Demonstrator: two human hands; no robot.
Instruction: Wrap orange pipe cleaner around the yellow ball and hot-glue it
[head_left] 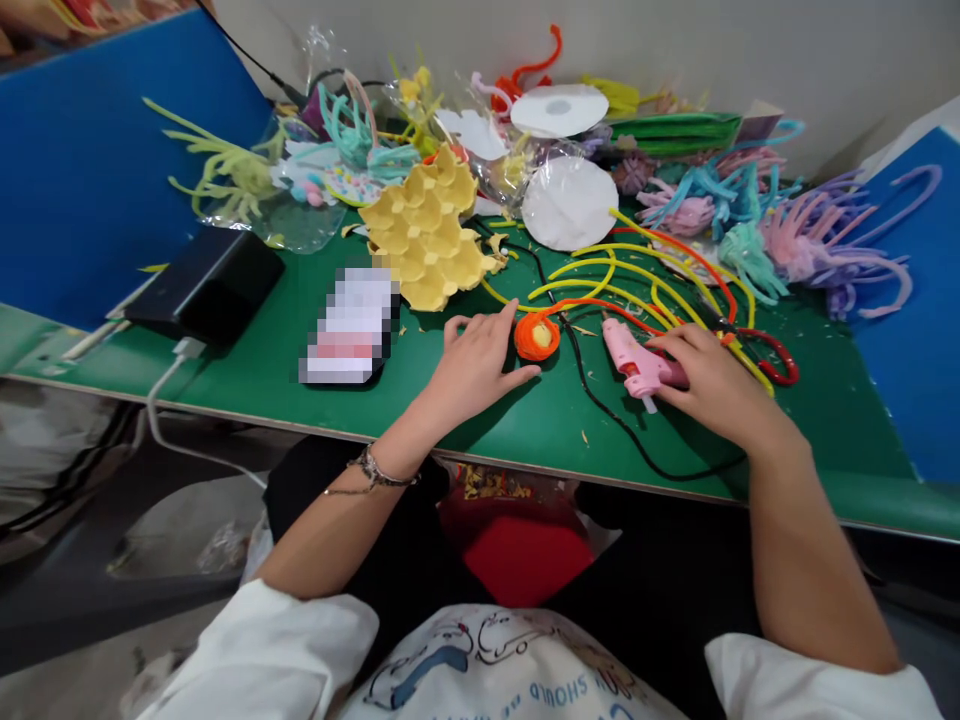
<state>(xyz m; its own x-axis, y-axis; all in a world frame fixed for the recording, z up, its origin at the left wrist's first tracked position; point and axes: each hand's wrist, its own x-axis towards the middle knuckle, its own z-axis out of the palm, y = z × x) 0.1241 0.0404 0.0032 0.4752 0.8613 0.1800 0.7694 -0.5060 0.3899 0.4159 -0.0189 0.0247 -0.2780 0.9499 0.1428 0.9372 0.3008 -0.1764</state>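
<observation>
My left hand (480, 362) rests on the green table with thumb and fingers apart, holding nothing. Just right of it lies an orange coil (534, 345) wound from fuzzy stem around a pale yellow centre. An orange strand (600, 302) runs from the coil off to the right. My right hand (709, 385) has its fingers round the handle of a pink glue gun (636, 360), which lies on its side with a clear glue stick poking out of the back. Yellow pipe cleaners (622, 262) fan out behind the gun, and red-handled scissors (780, 358) lie beside my right hand.
A phone (351, 330), a black box (206, 285) with a white cable, and a torn yellow egg carton (427, 235) stand to the left. White discs (571, 202) and bunches of coloured pipe cleaners (802, 235) line the back. A black cord (600, 400) crosses the table.
</observation>
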